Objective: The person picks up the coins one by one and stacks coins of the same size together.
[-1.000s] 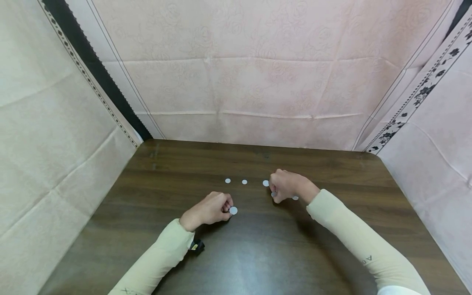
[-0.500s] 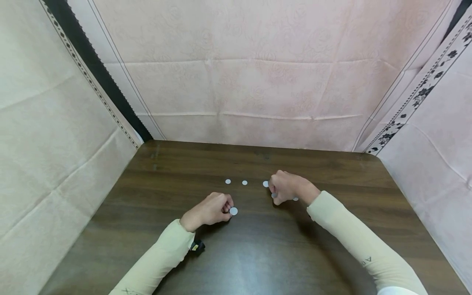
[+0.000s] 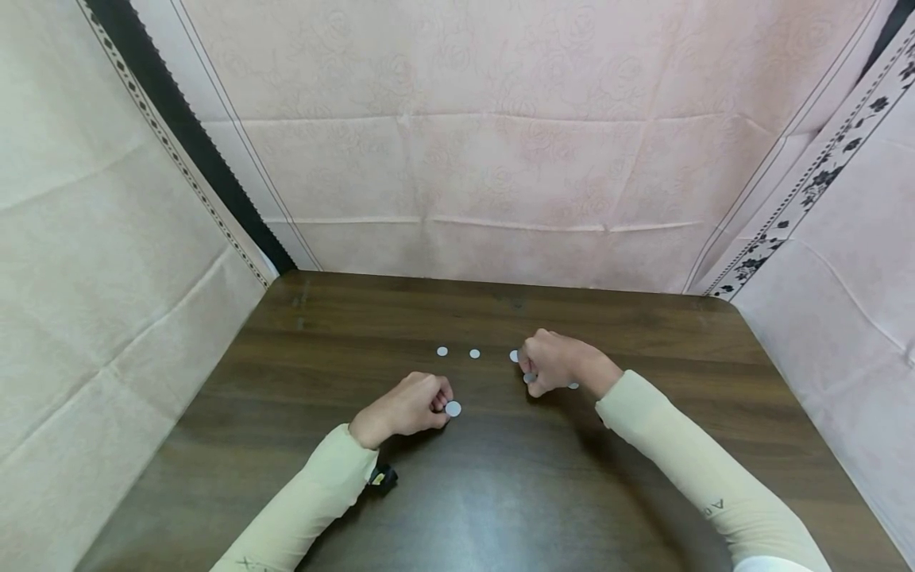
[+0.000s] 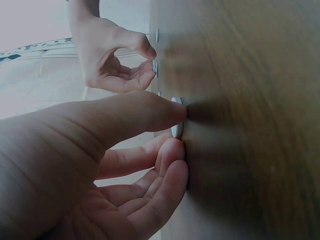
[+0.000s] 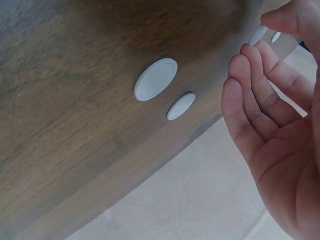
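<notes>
In the head view my left hand (image 3: 409, 407) pinches a flat white disc (image 3: 453, 408) by its edge at the tabletop. The left wrist view shows the thumb in front of this disc (image 4: 176, 128) and curled fingers at its other side. Farther right, my right hand (image 3: 554, 363) holds a smaller greyish-white disc (image 3: 529, 378) between thumb and fingertips, low over or on the table; which of these is unclear. One more white disc (image 3: 514, 356) sits just beyond the right fingers, partly covered. Under the right wrist another disc (image 3: 573, 386) peeks out.
Two small white discs, a left one (image 3: 442, 351) and a right one (image 3: 475, 353), lie farther back on the brown wooden table (image 3: 343, 318). Pale cloth (image 3: 457, 175) hangs behind and at both sides. Two discs (image 5: 155, 79) lie near the right hand.
My right hand has shifted very slightly left with its disc, and the disc beyond its fingers has shifted left too. The left hand stays in place on its disc.
</notes>
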Tool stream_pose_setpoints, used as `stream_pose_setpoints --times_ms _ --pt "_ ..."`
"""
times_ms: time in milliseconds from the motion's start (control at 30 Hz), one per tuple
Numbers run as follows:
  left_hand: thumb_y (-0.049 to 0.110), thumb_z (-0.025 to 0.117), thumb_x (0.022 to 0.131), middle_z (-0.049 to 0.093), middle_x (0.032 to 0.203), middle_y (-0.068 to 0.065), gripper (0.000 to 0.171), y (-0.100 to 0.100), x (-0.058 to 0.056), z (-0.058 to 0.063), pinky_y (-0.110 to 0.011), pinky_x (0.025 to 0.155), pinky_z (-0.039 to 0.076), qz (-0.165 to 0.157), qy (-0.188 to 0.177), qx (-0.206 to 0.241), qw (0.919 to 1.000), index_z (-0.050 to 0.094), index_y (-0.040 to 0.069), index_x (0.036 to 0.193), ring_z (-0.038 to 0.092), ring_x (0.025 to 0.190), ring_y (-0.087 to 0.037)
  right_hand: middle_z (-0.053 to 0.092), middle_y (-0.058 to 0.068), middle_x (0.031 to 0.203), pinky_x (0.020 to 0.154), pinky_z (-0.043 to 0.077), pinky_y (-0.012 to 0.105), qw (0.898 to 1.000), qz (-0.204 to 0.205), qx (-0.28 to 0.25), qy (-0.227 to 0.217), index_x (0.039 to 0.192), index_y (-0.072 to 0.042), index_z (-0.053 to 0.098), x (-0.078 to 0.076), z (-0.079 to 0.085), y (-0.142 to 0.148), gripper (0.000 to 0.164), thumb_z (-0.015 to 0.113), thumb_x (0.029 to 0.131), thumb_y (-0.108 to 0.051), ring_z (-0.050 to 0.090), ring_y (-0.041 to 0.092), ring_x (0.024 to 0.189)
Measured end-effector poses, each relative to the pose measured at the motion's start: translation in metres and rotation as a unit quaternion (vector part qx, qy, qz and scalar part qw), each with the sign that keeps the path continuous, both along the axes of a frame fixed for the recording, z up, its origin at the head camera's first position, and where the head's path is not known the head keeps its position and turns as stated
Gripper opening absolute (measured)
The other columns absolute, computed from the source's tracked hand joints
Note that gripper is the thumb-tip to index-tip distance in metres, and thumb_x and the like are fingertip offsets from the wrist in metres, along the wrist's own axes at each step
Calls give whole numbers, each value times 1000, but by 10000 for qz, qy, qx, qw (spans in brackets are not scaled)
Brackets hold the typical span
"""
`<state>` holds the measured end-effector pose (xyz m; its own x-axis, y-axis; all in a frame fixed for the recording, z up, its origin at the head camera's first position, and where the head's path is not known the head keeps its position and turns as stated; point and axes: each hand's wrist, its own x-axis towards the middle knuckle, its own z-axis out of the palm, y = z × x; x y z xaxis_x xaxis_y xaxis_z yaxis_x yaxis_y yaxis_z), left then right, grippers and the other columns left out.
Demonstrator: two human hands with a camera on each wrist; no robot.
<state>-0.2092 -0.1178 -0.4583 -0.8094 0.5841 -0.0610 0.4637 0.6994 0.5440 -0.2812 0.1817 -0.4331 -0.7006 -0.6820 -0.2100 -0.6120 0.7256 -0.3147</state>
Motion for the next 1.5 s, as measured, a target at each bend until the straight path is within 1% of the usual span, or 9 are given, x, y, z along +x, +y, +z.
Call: stream_pose_setpoints --times_ms 200,300,433,567,800,1000,1233,1500 --pt "5 79 88 67 89 0 15 0 0 -1 -22 78 52 -16 99 -14 9999 69 4 99 59 83 -9 35 -10 59 53 29 21 9999 101 -100 -40 76 -10 60 2 0 -3 22 82 79 -10 31 4 55" --pt "5 79 88 67 89 0 15 -1 -1 -1 -22 78 52 -10 81 -15 10000 69 4 99 59 83 -9 39 -11 61 54 32 21 9998 131 -138 -61 76 -9 61 4 -1 -5 21 81 79 -9 34 3 55" --pt "6 79 89 66 90 0 15 -1 -1 -2 -23 79 52 5 27 -16 10000 69 4 100 59 84 -9 49 -10 66 57 38 20 9997 189 -163 -48 79 -9 63 5 -2 -8 18 81 79 -9 41 3 58" --pt "5 79 89 66 89 0 14 -1 -1 -2 -23 79 52 -12 47 -7 10000 69 3 99 59 84 -10 54 -8 68 58 42 21 9995 257 -198 -4 79 -9 64 6 -2 -10 17 81 79 -9 45 2 59" --pt "5 79 89 67 90 0 15 0 0 -2 -23 79 53 -31 62 -10 10000 69 3 100 60 84 -10 58 -8 69 59 44 21 9992 327 -215 32 77 -13 64 9 -4 -15 18 81 79 -11 48 2 60" --pt "6 80 88 68 88 0 14 0 0 -1 -23 77 53 -121 232 -52 9996 69 4 97 62 83 -8 56 -9 68 58 42 20 9990 335 -288 -29 78 -12 65 11 -6 -19 16 81 76 -9 48 2 62" --pt "6 79 88 69 88 0 14 -1 0 0 -20 77 52 -128 250 -60 9996 69 4 97 62 83 -8 52 -10 65 56 40 20 9985 433 -331 -33 78 -10 66 14 -5 -26 14 80 77 -10 44 1 58" --pt "6 80 87 68 88 0 14 0 0 0 -20 77 52 -107 269 -34 9996 69 4 96 62 83 -9 58 -11 65 56 43 20 9986 491 -207 -16 78 -13 67 18 -5 -35 13 80 79 -13 49 0 57"
